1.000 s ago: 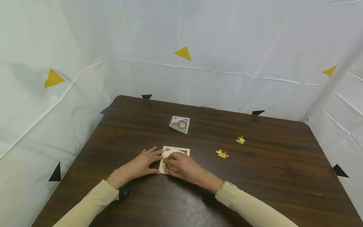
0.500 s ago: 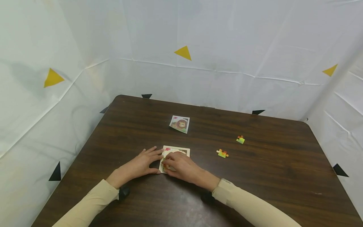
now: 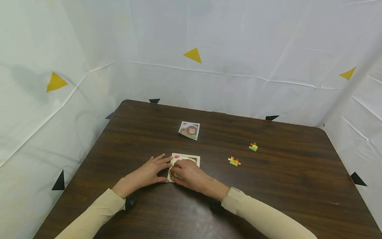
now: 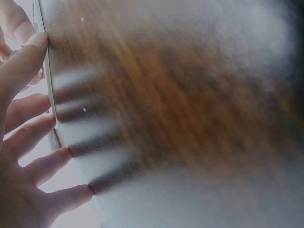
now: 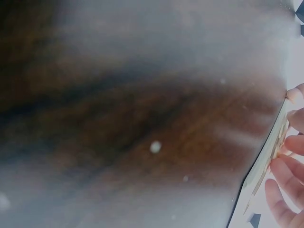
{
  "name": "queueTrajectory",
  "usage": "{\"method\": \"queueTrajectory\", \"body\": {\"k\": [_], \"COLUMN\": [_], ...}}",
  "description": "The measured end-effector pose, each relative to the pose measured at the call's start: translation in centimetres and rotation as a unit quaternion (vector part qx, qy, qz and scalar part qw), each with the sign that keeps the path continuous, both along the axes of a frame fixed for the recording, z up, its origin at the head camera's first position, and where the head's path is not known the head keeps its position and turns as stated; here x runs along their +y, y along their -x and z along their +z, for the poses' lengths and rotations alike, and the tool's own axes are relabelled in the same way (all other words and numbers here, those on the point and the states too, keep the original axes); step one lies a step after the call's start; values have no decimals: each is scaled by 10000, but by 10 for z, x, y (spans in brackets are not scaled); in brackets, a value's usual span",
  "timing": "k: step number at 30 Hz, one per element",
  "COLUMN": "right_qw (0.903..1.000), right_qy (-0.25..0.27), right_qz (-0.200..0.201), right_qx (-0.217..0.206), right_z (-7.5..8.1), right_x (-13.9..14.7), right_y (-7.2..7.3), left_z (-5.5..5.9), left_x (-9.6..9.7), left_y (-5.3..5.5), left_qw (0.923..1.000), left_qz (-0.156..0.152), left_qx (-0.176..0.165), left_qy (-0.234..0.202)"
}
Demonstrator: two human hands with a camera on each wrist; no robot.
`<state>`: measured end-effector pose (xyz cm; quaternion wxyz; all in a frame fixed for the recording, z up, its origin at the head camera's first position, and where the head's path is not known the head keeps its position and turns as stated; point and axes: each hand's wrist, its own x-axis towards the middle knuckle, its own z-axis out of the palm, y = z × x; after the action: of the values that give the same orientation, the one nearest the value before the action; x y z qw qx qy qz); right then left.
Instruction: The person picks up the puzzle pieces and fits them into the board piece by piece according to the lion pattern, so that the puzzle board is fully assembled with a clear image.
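Observation:
A small cream-framed jigsaw puzzle board point(image 3: 191, 155) lies on the dark wooden table, a pink patch showing at its upper left. My left hand point(image 3: 146, 173) rests at its left side with fingers spread, thumb and fingertips at the edge. In the left wrist view, the thumb point(image 4: 28, 59) touches the board's rim. Over the board, my right hand point(image 3: 192, 176) bends its fingers and pinches a mostly hidden puzzle piece point(image 3: 172, 175), orange in colour, by the lower left. The right wrist view shows these fingertips point(image 5: 280, 166) close over the board, seen almost edge-on.
Behind the board lies a picture card point(image 3: 189, 130) of a lion, one corner curled up. Two loose puzzle pieces sit to the right, a nearer one point(image 3: 234, 161) and a farther one point(image 3: 253, 146). White sheeting point(image 3: 226, 93) encloses the table's back and sides.
My right hand has shifted slightly left over the board, and its fingers now cover more of the puzzle piece. The left hand has stayed in place.

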<state>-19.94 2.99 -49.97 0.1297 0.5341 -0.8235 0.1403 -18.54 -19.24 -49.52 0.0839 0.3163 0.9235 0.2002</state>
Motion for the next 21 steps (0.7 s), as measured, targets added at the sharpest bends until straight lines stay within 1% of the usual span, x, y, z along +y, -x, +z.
{"method": "queueTrajectory", "body": {"k": [6, 12, 15, 21], "right_qw": [9997, 9994, 9992, 9993], "right_qy": [-189, -209, -174, 36], "right_qz": [-105, -262, -337, -354], "right_qx": [83, -79, -87, -81], "right_z": [0, -1, -2, -2], "right_x": [-3, -5, -5, -6], "right_y": [-1, -3, -3, -4], "left_z": [1, 1, 1, 3], "left_x": [-1, -1, -1, 0], "left_y": [-1, -1, -1, -2], "left_qw": [10000, 10000, 10000, 10000], "left_qz": [3, -7, -26, 1], "left_qx": [-3, 0, 14, -31], "left_qy": [-1, -6, -11, 15]}}
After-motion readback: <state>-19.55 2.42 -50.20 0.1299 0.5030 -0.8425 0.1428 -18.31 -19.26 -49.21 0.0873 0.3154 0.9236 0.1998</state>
